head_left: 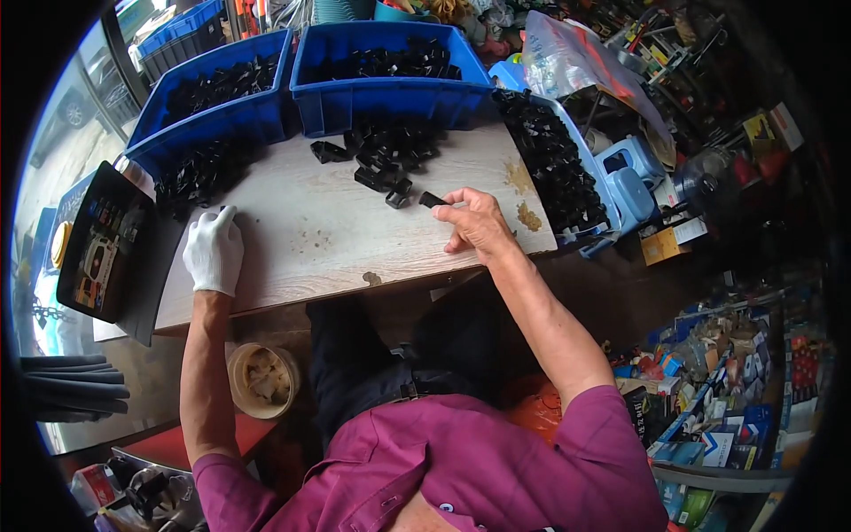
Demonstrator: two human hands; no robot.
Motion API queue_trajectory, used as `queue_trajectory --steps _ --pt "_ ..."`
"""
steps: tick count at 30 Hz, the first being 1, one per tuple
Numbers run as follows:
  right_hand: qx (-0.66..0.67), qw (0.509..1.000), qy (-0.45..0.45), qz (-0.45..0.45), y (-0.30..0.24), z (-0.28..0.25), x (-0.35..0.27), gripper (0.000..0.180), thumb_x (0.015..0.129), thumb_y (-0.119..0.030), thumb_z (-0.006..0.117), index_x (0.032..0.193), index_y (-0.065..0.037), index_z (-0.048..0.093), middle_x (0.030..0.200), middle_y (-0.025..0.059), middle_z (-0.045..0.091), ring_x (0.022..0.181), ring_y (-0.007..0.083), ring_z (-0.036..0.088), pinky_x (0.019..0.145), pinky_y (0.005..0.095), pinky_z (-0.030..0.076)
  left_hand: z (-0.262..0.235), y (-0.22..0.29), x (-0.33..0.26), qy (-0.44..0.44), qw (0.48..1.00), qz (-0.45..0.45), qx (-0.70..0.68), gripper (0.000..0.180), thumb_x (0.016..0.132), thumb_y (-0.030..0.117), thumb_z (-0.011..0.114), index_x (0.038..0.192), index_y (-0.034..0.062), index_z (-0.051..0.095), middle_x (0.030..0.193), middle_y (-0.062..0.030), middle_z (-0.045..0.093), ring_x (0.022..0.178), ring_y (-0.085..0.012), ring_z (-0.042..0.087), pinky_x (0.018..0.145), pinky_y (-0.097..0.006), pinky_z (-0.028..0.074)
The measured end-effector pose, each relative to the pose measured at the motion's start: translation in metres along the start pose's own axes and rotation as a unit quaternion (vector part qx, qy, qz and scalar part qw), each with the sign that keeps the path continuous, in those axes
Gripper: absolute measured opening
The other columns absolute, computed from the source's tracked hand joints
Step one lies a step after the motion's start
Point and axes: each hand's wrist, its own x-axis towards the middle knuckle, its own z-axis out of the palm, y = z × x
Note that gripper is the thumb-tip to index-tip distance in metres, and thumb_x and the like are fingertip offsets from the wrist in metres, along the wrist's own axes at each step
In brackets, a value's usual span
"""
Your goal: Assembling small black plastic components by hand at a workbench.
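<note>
My bare right hand (pixel 479 222) pinches a small black plastic part (pixel 432 199) between thumb and fingers, just above the right half of the table. Left of it lies a loose black piece (pixel 398 193), at the near end of a heap of similar black parts (pixel 390 151). My left hand (pixel 214 255), in a white knitted glove, rests near the table's left side with its fingers drawn together. A bit of something dark shows at those fingertips, too small to name. Beyond the glove is a second heap of black parts (pixel 199 176).
Two blue bins (pixel 372 99) of black parts line the table's far edge. A light blue tray (pixel 576 133) of small black parts sits along the right. A dark propped-up screen or case (pixel 106 244) stands at the left edge. Below the wooden table (pixel 310 266) is a round bucket (pixel 264 381).
</note>
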Motion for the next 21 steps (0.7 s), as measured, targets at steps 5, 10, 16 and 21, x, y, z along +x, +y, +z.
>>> queue_trajectory --steps 5,10,16,21 --pt "0.046 0.983 0.169 -0.046 -0.032 -0.069 0.031 0.026 0.086 -0.015 0.080 0.102 -0.003 0.064 0.061 0.0029 0.058 0.042 0.0131 0.059 0.045 0.0338 0.062 -0.009 0.014 0.014 -0.069 0.994 0.016 -0.087 0.023 0.087 0.006 0.059 0.105 0.0104 0.072 0.098 -0.0150 0.070 0.094 -0.0358 0.066 0.080 -0.046 0.055" --pt "0.095 0.891 0.420 -0.144 -0.065 -0.120 0.061 0.029 0.087 -0.022 0.081 0.106 -0.006 0.066 0.070 0.0050 0.055 0.052 0.0161 0.058 0.050 0.0385 0.062 -0.006 0.018 0.021 -0.117 0.989 0.037 -0.087 0.017 0.085 0.008 0.063 0.100 0.0112 0.070 0.096 -0.0135 0.069 0.096 -0.0353 0.065 0.078 -0.047 0.055" --pt "-0.009 0.986 0.164 -0.023 -0.031 -0.055 0.033 0.050 0.084 -0.019 0.082 0.126 -0.003 0.060 0.056 -0.0008 0.050 0.046 0.0124 0.056 0.048 0.0374 0.062 0.002 0.022 0.027 0.016 0.997 0.068 -0.044 0.010 0.085 0.017 0.071 0.095 0.0124 0.072 0.099 -0.0103 0.070 0.099 -0.0330 0.064 0.076 -0.045 0.058" --pt "-0.075 0.996 0.031 -0.026 -0.026 -0.003 0.022 0.058 0.082 -0.009 0.079 0.135 -0.001 0.056 0.060 -0.0008 0.052 0.044 0.0105 0.054 0.047 0.0306 0.058 0.008 0.024 0.041 -0.093 0.993 0.010 -0.069 0.017 0.092 0.022 0.065 0.089 0.0090 0.075 0.094 -0.0148 0.071 0.090 -0.0358 0.067 0.075 -0.047 0.057"
